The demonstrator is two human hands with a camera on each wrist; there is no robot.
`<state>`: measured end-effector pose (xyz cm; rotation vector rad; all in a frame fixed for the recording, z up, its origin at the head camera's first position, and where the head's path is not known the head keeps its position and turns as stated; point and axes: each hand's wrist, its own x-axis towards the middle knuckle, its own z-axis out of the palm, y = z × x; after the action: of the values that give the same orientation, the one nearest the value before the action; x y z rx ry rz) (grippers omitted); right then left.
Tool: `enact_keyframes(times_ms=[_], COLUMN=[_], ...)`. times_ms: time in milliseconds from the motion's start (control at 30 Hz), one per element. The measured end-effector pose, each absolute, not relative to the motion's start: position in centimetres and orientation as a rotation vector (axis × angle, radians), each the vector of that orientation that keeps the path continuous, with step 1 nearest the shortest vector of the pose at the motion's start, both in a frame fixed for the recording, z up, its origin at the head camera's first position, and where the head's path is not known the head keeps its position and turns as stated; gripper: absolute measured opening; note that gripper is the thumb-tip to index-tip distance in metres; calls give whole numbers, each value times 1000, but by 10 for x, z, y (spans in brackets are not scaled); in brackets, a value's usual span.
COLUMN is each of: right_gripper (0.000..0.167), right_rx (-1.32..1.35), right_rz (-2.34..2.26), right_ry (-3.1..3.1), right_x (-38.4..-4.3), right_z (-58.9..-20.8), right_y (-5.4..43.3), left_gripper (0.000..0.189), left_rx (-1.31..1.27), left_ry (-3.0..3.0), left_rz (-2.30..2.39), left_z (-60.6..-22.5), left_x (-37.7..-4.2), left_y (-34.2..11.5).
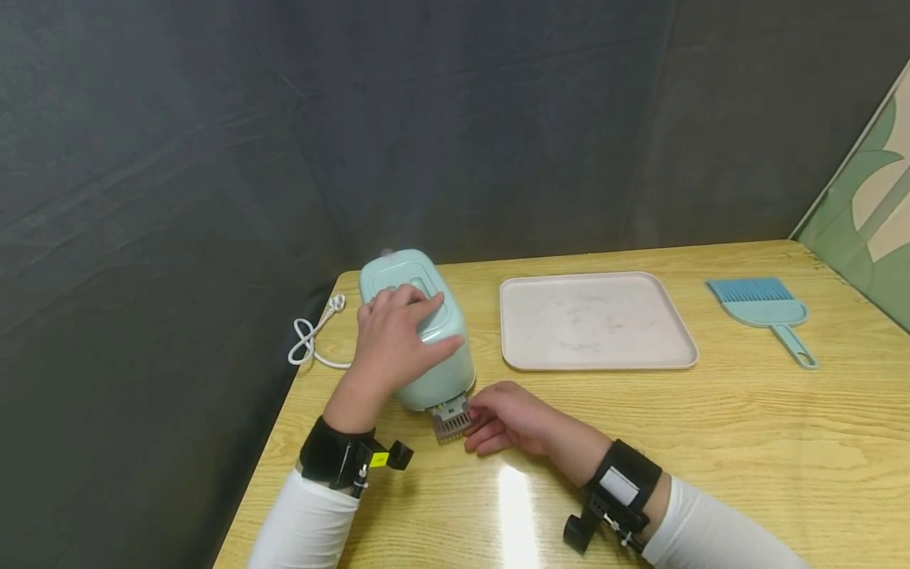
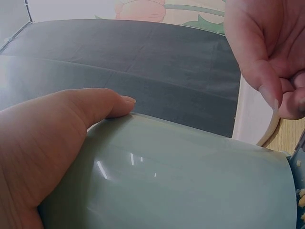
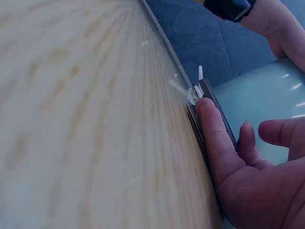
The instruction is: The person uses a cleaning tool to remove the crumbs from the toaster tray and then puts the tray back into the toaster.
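Observation:
On the table's left side lies a pale mint toaster (image 1: 444,379), its recessed top panel partly covered by my left hand (image 1: 398,336). That hand rests spread on the housing, with the thumb (image 2: 107,102) along its edge. A slotted brown-grey crumb tray (image 1: 452,420) sticks out of the near end. Yellowish crumbs (image 2: 301,198) show there in the left wrist view. My right hand (image 1: 508,419) holds the tray's right edge. In the right wrist view one finger (image 3: 212,129) lies against the tray's dark edge, with another fingertip on its other side.
A white cord with a plug (image 1: 306,340) lies left of the toaster, near the table edge. To the right sits a flat pale tray (image 1: 597,320). Farther right lies a blue brush with its dustpan-like handle (image 1: 771,308). Dark cloth (image 1: 498,126) hangs behind the table.

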<state>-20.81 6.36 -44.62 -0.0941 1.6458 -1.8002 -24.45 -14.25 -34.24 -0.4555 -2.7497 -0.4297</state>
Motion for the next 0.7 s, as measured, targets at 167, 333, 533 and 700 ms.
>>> enact_keyframes(times_ms=[167,333,533,700], right_gripper=[37,36,36,39], right_rx=[-114,-114,-79,-75], right_rz=[-1784,-1779,-1788,-1781], right_ry=[1653,1660,1666,1674], right_x=[-209,-209,-210,-211], right_z=[-446,-446,-446,-447], right_y=[64,62,62,63], left_gripper=[74,75,74,74], left_rx=[-453,-445,-447,-445], left_ry=[-2753,-2762,-2756,-2758], left_rz=[-417,-405,-414,-430], left_z=[-343,-342,-342,-342], left_x=[-244,-244,-244,-244], left_y=[-142,-142,-143,-142])
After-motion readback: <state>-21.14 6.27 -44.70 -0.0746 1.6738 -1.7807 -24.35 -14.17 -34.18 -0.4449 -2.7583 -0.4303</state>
